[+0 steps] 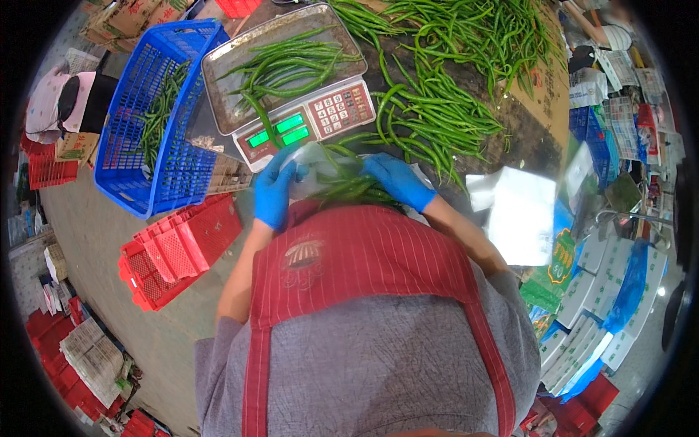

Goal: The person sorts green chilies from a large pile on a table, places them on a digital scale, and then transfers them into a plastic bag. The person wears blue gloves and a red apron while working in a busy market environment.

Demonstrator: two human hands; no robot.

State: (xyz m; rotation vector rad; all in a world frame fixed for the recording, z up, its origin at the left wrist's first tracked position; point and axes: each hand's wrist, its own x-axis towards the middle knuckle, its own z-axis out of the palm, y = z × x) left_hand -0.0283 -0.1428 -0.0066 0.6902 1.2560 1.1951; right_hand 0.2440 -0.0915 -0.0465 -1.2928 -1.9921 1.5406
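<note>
- Clear plastic bag (320, 166) held just in front of the weighing scale (306, 116), against the red apron (364, 255), with a bunch of green chillies (349, 188) inside it
- Left hand (275, 191), blue-gloved, curled closed on the bag's left edge; right hand (399, 182), also gloved, closed over the bag's right side and the chillies
- Likely light and limp; thin film probably slippery under gloves, so best gripped at the mouth edges with both hands; chillies slender, bendable, apt to snap or poke through if squeezed
- More chillies lying on the scale's steel pan (218, 73); a loose heap (444, 80) on the bench to the right of the scale; blue crate (145, 182) with a few chillies to the left of the scale
- Bag mouth and fingertips hard to make out; film nearly invisible against the bench; lower part of the bag hidden behind the apron bib; amount of chillies inside not clear
- Far side of the heap cut off at the upper rim; edges bent by the lens
</note>
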